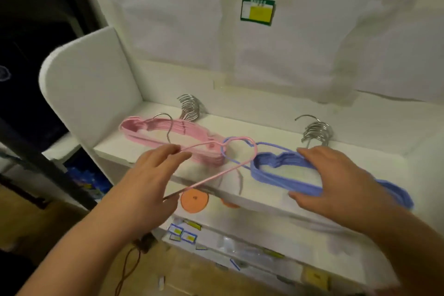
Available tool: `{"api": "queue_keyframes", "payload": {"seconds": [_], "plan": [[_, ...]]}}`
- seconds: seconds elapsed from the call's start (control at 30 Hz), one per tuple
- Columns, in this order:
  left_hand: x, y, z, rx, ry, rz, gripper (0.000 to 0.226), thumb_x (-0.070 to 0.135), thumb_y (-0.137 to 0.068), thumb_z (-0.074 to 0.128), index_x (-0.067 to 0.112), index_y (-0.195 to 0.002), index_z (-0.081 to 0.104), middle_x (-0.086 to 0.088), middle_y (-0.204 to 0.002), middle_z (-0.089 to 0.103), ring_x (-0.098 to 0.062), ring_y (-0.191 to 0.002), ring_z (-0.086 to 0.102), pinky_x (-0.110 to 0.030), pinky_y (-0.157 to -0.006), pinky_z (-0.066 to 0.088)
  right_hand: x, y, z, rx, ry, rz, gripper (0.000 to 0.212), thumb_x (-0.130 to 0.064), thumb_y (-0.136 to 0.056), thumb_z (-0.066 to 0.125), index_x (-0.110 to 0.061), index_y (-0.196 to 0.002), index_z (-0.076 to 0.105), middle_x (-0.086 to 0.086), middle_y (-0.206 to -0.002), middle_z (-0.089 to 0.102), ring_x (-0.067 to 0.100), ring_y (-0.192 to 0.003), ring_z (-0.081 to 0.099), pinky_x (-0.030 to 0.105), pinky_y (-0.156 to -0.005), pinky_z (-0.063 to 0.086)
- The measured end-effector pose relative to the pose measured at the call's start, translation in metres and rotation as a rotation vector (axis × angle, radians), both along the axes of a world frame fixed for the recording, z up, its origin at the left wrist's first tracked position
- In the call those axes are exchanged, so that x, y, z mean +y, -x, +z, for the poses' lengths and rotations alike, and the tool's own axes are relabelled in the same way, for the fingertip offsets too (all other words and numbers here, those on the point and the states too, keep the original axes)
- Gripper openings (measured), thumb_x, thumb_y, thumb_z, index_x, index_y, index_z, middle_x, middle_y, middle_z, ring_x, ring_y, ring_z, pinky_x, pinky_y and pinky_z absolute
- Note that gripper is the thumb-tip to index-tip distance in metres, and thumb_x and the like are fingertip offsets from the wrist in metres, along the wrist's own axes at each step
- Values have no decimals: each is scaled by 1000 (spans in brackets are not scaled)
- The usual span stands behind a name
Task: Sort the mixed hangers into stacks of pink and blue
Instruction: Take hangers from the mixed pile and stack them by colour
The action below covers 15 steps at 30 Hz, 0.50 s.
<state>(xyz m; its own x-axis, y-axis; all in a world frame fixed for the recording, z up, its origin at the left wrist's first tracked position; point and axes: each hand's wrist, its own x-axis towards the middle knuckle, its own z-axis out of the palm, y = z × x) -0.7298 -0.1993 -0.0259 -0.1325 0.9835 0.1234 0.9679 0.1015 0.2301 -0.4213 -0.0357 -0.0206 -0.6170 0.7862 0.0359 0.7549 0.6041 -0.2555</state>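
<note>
A pink hanger (216, 168) is pinched in the left hand (149, 175), just ahead of which lies the pink stack (168, 134), while the right hand (336, 180) grips the blue stack (283, 170) on the white surface (264, 127).

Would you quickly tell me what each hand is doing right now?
Left hand: pinches a single pink hanger.
Right hand: grips the blue hanger stack.
</note>
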Motion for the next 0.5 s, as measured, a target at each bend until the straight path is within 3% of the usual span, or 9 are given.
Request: {"api": "queue_keyframes", "payload": {"seconds": [0.17, 0.33, 0.4, 0.5], "plan": [[64, 101, 7, 77, 56, -238, 81, 24, -73, 73, 42, -142, 33, 12, -152, 28, -13, -139, 27, -36, -112, 30, 18, 29, 2, -66, 24, -188, 88, -65, -66, 66, -23, -140, 43, -4, -131, 51, 19, -119, 48, 32, -98, 38], [118, 149, 6, 88, 145, -367, 73, 28, -73, 76, 43, -137, 44, 11, -145, 39, -19, -130, 41, -30, -103, 33, 22, 26, 7, -125, 82, -304, 98, -80, -57, 52, -30, -140, 40, -11, -127, 47, 11, -112, 45, 34, -97, 44], [130, 156, 0, 70, 197, -417, 70, 37, -71, 76, 48, -133, 45, 11, -145, 41, -21, -128, 43, -31, -101, 34, 21, 21, 6, -144, 92, -301, 98, -84, -57, 55, -33, -139, 39, -14, -126, 45, 9, -110, 45, 34, -97, 45], [142, 161, -10, 74, 225, -505, 78, 35, -63, 78, 49, -129, 39, 6, -144, 45, -27, -123, 48, -41, -101, 42, 19, 14, 5, -156, 114, -274, 86, -72, -64, 66, -39, -137, 37, -20, -123, 42, 5, -107, 42, 30, -95, 45]]}}
